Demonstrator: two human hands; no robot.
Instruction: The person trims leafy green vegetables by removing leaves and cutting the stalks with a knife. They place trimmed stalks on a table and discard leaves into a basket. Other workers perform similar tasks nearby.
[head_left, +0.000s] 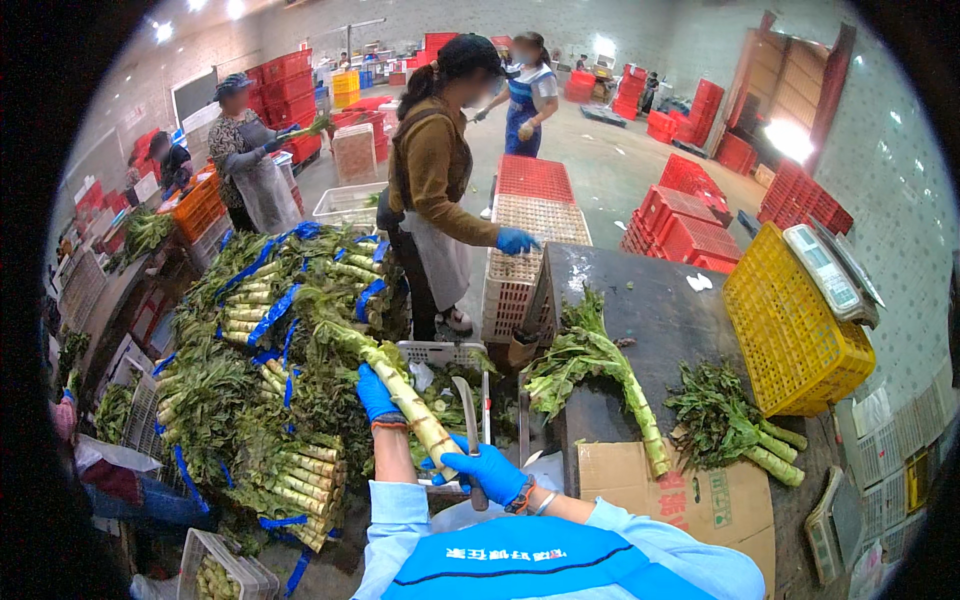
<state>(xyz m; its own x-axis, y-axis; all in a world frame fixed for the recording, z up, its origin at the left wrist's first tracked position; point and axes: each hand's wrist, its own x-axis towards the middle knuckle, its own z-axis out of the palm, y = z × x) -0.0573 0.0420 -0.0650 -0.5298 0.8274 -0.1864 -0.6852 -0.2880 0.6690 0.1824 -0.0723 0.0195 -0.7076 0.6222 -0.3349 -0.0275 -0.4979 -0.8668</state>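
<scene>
Both my hands wear blue gloves. My left hand (377, 395) is wrapped around a leafy celtuce stem (409, 401), below its leaves. My right hand (486, 471) grips the handle of a curved knife (466, 409), its blade pointing up beside the stem; its fingers also touch the stem's cut lower end. Beneath them is a white plastic crate (442, 351) with leaves and trimmings. At the left, celtuce bundles (307, 484) tied with blue bands are piled high. On the dark table to the right lie a single celtuce (637, 397) and a group of several stems (772, 450).
Flattened cardboard (720, 510) lies on the dark table (660, 300). A yellow crate (795, 322) and a scale (825, 277) stand at its right. A co-worker (442, 165) stands ahead beside stacked crates (536, 217). At lower left is another crate (217, 562).
</scene>
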